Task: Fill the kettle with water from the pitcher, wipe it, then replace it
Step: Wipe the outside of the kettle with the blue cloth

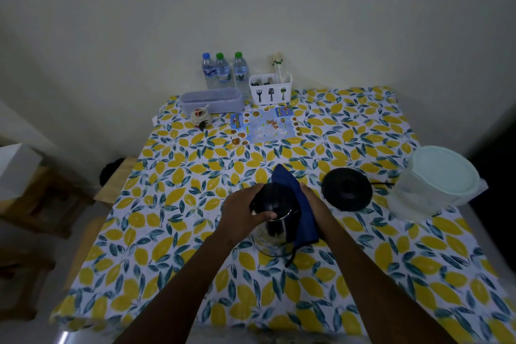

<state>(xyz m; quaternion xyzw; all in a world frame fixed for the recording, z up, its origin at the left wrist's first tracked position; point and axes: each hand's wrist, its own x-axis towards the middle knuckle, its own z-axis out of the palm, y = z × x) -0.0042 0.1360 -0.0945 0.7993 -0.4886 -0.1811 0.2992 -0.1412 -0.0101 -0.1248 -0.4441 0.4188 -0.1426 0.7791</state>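
The steel kettle [275, 227] with a black lid stands on the lemon-print tablecloth [195, 204] at the middle of the table. My left hand [243, 213] grips its lid from the left. My right hand [314, 204] presses a blue cloth [296, 201] against the kettle's right side; the cloth hides most of that hand's fingers. The kettle's round black base [347, 188] lies to the right, empty, with its cord running right. The pale lidded pitcher [438, 181] stands at the right edge of the table.
At the back stand three water bottles [223, 71], a white cutlery caddy [270, 89], a lilac tray [212, 100], a small jar [199, 116] and a printed menu [265, 126]. Wooden stools [117, 179] sit left of the table.
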